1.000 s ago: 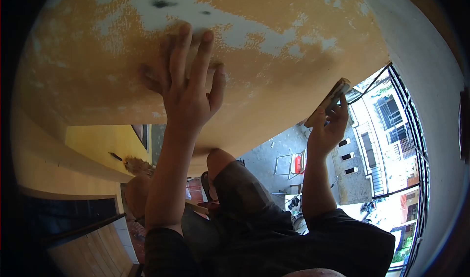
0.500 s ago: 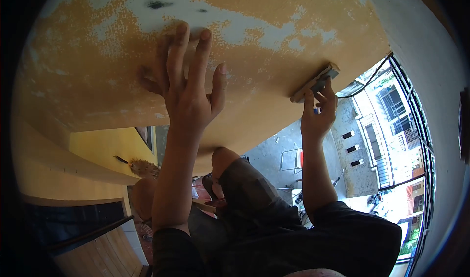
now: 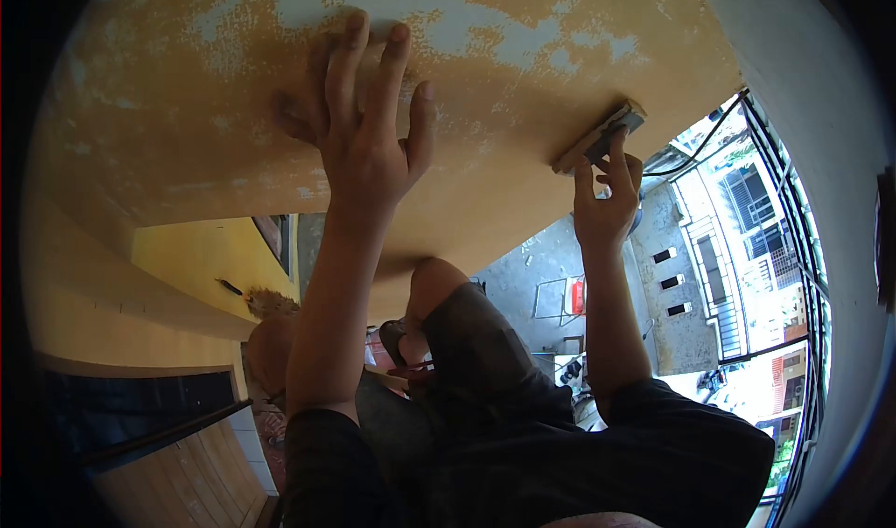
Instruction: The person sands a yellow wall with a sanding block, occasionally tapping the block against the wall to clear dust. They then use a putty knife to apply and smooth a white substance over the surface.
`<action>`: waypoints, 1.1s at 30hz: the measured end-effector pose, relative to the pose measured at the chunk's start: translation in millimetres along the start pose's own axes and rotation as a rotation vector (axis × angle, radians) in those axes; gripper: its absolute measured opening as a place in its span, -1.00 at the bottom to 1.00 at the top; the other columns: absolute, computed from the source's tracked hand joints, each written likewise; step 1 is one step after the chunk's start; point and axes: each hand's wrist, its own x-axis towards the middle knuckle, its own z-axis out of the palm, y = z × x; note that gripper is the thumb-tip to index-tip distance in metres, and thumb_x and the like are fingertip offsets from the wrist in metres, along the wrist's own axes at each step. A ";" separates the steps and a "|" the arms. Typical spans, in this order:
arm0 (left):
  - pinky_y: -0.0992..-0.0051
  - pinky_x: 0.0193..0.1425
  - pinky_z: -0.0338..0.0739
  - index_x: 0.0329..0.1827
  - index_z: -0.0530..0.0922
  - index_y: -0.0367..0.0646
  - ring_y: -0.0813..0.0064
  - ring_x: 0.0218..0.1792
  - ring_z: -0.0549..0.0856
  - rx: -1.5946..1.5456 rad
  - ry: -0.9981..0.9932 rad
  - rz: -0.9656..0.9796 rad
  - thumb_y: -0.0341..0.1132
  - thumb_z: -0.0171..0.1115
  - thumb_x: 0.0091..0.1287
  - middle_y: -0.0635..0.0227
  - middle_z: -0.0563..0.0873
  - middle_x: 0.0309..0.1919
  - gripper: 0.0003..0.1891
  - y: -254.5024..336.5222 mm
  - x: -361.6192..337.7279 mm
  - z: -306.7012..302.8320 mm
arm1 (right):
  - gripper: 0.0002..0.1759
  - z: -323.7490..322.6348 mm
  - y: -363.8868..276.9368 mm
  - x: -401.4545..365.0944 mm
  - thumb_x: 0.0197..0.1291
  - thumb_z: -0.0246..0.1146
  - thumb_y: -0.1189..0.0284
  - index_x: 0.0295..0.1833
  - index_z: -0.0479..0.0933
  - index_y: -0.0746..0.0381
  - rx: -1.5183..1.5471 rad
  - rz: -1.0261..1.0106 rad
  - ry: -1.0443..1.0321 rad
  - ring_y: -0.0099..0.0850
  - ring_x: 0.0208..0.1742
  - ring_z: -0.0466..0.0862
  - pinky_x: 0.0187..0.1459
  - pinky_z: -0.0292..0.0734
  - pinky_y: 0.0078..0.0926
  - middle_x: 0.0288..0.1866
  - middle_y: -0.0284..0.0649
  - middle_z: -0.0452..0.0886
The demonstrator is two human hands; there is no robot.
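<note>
My left hand is spread against the orange painted wall, its fingertips just below a pale, patchy area where the paint is uneven. Nothing is in it. To the right, my right hand holds a grey sanding block between thumb and fingers. The block lies slantwise with its long face against the wall, near the wall's right edge. Two dark smudges mark the pale patch above my left hand.
A white wall curves along the right. Far below are a grey floor, a red and white chair and a barred opening. At lower left are a yellow ledge and a wooden door.
Both hands appear slightly higher in the view, and the wall has shifted a little too. The block is still held against the wall.
</note>
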 end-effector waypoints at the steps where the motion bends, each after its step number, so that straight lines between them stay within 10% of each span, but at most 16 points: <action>1: -0.10 0.45 -0.15 0.32 0.55 0.10 0.05 0.38 0.35 -0.003 0.001 -0.005 -0.13 0.25 0.28 0.26 0.43 0.39 -0.50 -5.6 -5.8 -1.6 | -0.31 6.5 -0.5 -5.6 0.13 0.36 0.53 0.41 0.37 0.32 -0.005 -0.002 -0.001 -0.36 -0.09 0.58 -0.17 0.52 -0.43 -0.13 -0.14 0.49; 10: 0.10 0.36 -0.01 0.23 0.61 0.08 0.25 0.30 0.45 0.086 -0.033 -0.009 -0.15 0.25 0.29 0.28 0.52 0.30 -0.58 -0.6 3.2 -14.5 | -0.31 11.5 0.3 -7.2 0.12 0.37 0.51 0.40 0.36 0.37 -0.033 -0.032 0.009 -0.33 -0.08 0.57 -0.22 0.54 -0.42 -0.12 -0.11 0.50; 33: -0.15 0.28 0.18 0.07 0.68 0.06 -0.13 0.31 0.33 0.093 0.049 -0.007 -0.12 0.35 0.22 0.39 0.53 0.21 -0.64 8.0 15.0 -20.9 | -0.27 5.3 7.5 -4.6 0.13 0.38 0.50 0.43 0.34 0.32 0.019 -0.034 -0.072 -0.30 -0.05 0.63 -0.21 0.58 -0.44 -0.08 -0.09 0.49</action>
